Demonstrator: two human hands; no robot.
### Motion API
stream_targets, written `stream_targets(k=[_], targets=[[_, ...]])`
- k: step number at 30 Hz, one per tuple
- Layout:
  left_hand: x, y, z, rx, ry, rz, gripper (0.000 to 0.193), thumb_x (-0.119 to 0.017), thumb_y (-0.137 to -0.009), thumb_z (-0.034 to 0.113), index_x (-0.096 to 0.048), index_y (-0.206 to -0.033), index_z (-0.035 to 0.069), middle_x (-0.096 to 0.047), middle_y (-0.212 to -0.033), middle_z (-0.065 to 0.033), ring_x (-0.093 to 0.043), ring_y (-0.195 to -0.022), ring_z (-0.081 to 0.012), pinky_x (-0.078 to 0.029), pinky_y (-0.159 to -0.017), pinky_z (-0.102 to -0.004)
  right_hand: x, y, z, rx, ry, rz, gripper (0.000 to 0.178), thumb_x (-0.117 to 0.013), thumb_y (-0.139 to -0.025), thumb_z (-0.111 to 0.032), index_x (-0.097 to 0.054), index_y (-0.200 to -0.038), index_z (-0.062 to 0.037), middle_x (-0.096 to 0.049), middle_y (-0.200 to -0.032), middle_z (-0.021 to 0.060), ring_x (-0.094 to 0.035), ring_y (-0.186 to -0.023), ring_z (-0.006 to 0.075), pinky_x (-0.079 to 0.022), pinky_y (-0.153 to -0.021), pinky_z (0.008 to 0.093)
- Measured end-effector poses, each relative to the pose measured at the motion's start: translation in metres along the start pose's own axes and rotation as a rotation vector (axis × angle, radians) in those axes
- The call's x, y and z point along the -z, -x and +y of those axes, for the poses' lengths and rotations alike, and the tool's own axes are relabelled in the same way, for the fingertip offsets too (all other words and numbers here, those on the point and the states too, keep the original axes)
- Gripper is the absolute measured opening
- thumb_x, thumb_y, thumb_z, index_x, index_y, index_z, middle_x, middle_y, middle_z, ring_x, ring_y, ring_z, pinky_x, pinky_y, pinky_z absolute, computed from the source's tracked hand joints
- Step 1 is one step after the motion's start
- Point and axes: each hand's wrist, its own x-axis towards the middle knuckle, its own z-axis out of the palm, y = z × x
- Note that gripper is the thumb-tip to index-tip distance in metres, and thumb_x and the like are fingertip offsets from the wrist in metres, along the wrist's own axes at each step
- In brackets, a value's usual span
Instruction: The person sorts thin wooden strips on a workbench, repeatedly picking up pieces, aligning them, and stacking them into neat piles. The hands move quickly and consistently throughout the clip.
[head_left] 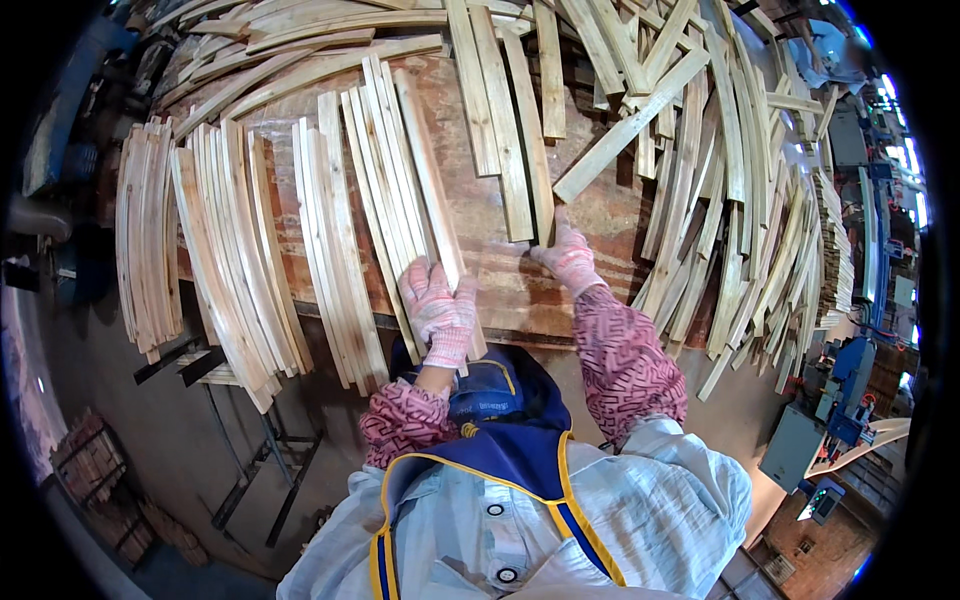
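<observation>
My left hand [438, 312], in a pink-and-white glove, is closed over the near part of a pale wooden strip [425, 170]. That strip lies at the right side of a row of similar strips [378, 165]. To the right, my right hand [568, 262], gloved the same way, pinches the near end of another wooden strip [527, 130] between thumb and fingers. This strip points away from me across the brown worktable [500, 285]. Two more strips [492, 110] lie close along its left side. The fingertips under the wood are partly hidden.
Further bundles of strips [222, 250] overhang the table's front edge on the left. A large loose heap [720, 190] covers the right side, and more strips [310, 40] lie across the back. Black metal stands [265, 460] are on the floor at the lower left.
</observation>
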Motion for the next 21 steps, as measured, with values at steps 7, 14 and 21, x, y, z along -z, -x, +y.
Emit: stream_targets(k=[7,14,21], targets=[[-0.035,-0.008,-0.021,0.068,-0.347,-0.04,0.079,-0.065,-0.078,0.03,-0.031,-0.148,0.015,-0.026,-0.148,-0.0217,-0.021,-0.137,-0.0452,-0.014,-0.114,-0.0555,-0.019,0.007,-0.041,0.051,0.147,0.198,0.09,-0.074,-0.072,-0.037,-0.032,-0.145,-0.0066,-0.059,-0.124,0.0228,-0.061,-0.111,0.0362,-0.048,-0.095,0.0425],[-0.002,-0.03,0.018,-0.047,0.132,-0.088,0.068,-0.067,-0.085,0.034,-0.041,-0.143,0.009,-0.047,-0.139,-0.0203,-0.042,-0.129,-0.0365,-0.035,-0.108,-0.0415,0.006,0.025,-0.032,0.295,-0.534,0.054,0.102,-0.085,-0.065,-0.019,-0.028,-0.147,-0.0011,-0.055,-0.129,0.0235,-0.055,-0.116,0.0294,-0.045,-0.1,0.0378],[-0.043,-0.086,0.043,0.427,1.174,-0.58,0.031,-0.066,-0.087,0.018,-0.064,-0.115,0.006,-0.066,-0.088,-0.0043,-0.059,-0.076,-0.0133,-0.05,-0.072,-0.0313,-0.018,0.097,0.02,-0.025,-1.146,-0.401,0.04,-0.064,-0.09,-0.012,-0.053,-0.127,-0.0019,-0.066,-0.106,0.0094,-0.065,-0.09,0.0211,-0.057,-0.07,0.031]])
